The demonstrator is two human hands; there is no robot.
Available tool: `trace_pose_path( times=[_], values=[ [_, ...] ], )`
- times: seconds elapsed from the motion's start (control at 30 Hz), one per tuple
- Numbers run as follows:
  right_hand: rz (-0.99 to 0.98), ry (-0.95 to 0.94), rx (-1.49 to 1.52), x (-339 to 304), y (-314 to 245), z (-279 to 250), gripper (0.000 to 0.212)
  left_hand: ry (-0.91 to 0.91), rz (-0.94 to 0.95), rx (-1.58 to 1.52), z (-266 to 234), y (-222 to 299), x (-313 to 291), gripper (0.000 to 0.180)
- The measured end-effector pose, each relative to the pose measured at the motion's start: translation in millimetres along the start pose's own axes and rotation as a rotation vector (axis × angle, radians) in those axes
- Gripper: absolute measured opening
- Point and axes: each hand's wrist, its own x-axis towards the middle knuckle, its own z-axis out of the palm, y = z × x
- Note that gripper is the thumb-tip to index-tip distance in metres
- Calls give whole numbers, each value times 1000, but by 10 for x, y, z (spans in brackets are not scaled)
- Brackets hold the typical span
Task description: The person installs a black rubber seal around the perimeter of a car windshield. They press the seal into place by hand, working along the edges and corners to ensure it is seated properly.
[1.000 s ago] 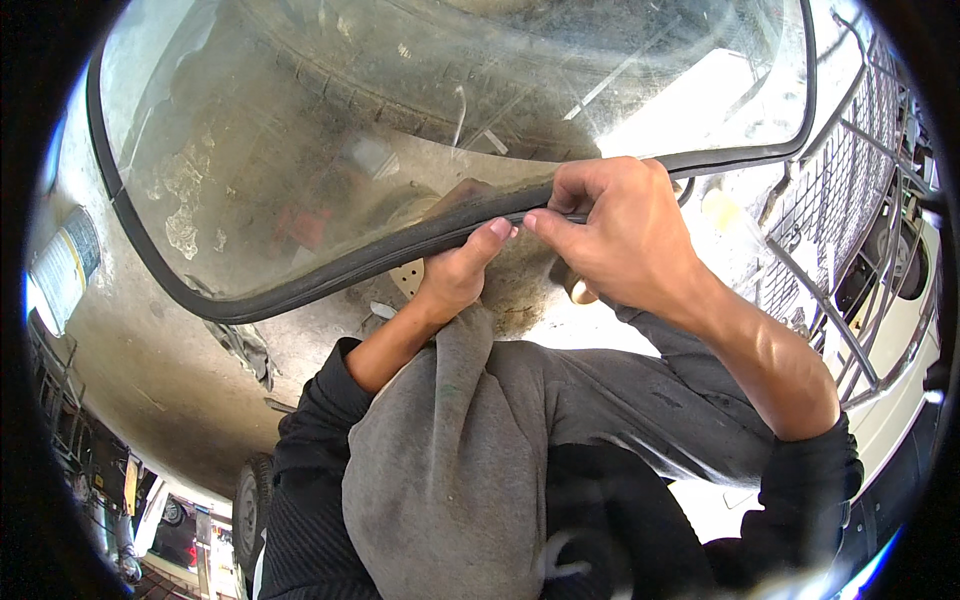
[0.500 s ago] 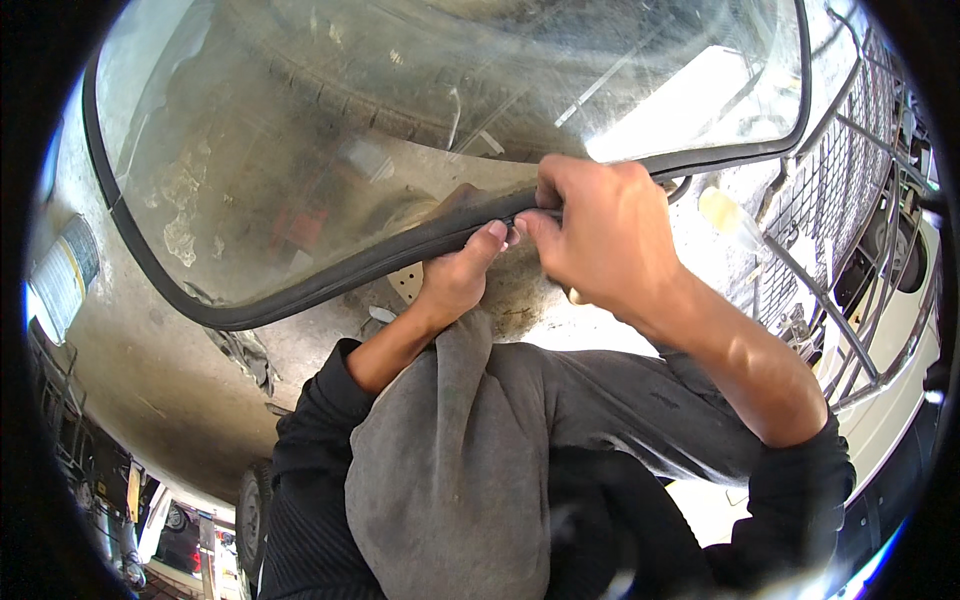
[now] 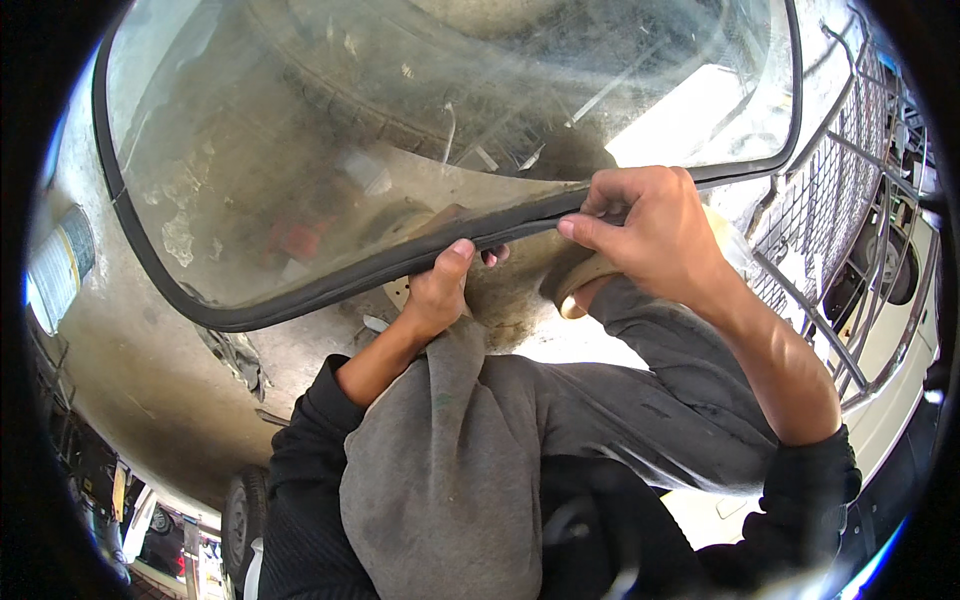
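A large curved pane of clear vehicle glass [image 3: 300, 180] lies before me, edged all round with a black rubber seal [image 3: 330, 291]. My left hand [image 3: 437, 295] grips the near edge of the seal, thumb on top and fingertips showing beneath. Farther right, my right hand [image 3: 655, 230] pinches the seal between thumb and bent fingers. Between the two hands a lip of the rubber stands slightly away from the rest of the strip. The seal under the right hand's knuckles is hidden.
Wire mesh with a metal tube frame [image 3: 830, 210] stands at the right, beside a pale vehicle [image 3: 890, 410]. A labelled round container [image 3: 62, 268] sits at the far left. A dark crumpled scrap [image 3: 235, 358] lies on the concrete floor [image 3: 150, 400]. A wheel [image 3: 243, 525] shows at lower left.
My right hand has moved right along the seal, away from my left hand, with a rubber lip now visible between them. The left hand has shifted slightly left and down.
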Motion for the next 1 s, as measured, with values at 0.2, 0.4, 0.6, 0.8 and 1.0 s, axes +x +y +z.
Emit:
trace_pose_path(
  times=[0.2,0.4,0.6,0.8,1.0],
  values=[
    [-116,159,-126,-53,-44,157,18,-99,-92,37,147,-196,177,26],
    [-99,215,-185,-79,-8,270,20,-121,6,164,197,-244,308,20],
    [5,136,-265,70,-42,238,22,-68,-3,129,219,-353,338,17],
    [-113,78,-71,-50,284,-66,23,-147,-22,330,198,-293,267,19],
    [63,93,115,-136,292,-67,23,-228,-49,269,251,-349,385,24]
  ],
)
